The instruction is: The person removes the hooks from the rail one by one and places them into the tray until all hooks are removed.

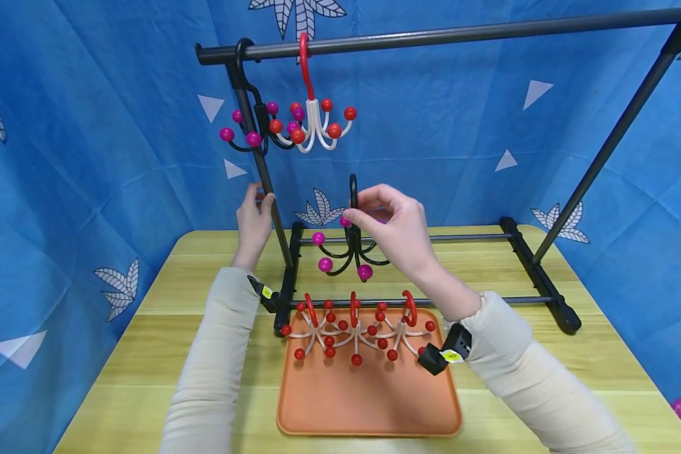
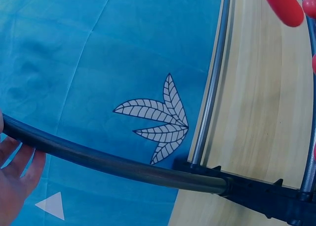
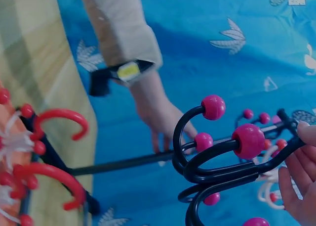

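The person's right hand [image 1: 394, 230] is pinching a black hanger with curved arms tipped by magenta balls [image 1: 354, 252] between thumb and fingers, gripping it by its neck, just below the hook. That hanger is hanging upright from the fingers, hook end up, below the dark metal top rail [image 1: 431, 39] and apart from it. The left hand [image 1: 253, 221] is gripping the slanting dark metal left post [image 1: 279, 227] of the rack, its fingers reaching behind the tube and its thumb lying on the near side. Near the left end of the top rail, a second black hanger with magenta balls [image 1: 261, 120] is hanging by its hook, and a white-armed hanger with a red hook and red balls [image 1: 312, 116] is hanging just beside it, the two overlapping in the head view. Below, three white-armed hangers with red hooks and red balls [image 1: 355, 328] are standing side by side at the far end of a rectangular orange tray [image 1: 369, 403], their hooks pointing up. The tray is resting on a pale wood-grain table [image 1: 204, 252], and a blue patterned cloth [image 1: 431, 157] is hanging behind.
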{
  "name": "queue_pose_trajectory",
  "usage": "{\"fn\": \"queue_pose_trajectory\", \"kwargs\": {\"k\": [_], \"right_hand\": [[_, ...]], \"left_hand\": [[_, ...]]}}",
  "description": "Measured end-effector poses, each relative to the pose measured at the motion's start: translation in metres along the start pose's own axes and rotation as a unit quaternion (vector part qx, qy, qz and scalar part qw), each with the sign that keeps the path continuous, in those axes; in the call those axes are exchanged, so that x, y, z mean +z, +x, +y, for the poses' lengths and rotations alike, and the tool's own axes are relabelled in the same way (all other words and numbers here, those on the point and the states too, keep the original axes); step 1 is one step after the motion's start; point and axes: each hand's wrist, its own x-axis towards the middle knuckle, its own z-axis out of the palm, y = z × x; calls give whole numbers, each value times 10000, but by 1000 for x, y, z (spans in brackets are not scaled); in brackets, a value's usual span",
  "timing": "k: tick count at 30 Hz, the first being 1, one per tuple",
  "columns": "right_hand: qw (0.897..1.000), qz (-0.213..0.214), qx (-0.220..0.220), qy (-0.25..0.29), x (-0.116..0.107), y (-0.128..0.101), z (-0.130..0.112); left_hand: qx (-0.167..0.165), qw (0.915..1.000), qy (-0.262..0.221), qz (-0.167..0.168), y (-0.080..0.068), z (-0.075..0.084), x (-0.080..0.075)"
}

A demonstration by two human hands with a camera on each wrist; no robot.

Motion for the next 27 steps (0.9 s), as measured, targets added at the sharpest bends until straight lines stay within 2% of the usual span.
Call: {"fn": "queue_pose_trajectory", "kwargs": {"k": [8, 15, 23, 27], "right_hand": [[9995, -310, 21, -79, 20, -30, 15], [9972, -598, 407, 169, 31, -55, 21], [9933, -1013, 291, 476, 42, -79, 27], [9885, -1266, 484, 678, 48, -92, 30]], "left_hand": [[53, 10000, 51, 40, 1, 0, 1], [73, 10000, 42, 3, 0, 1, 1], [128, 9999, 78, 3, 0, 1, 0], [92, 9999, 60, -20, 0, 1, 0]]}}
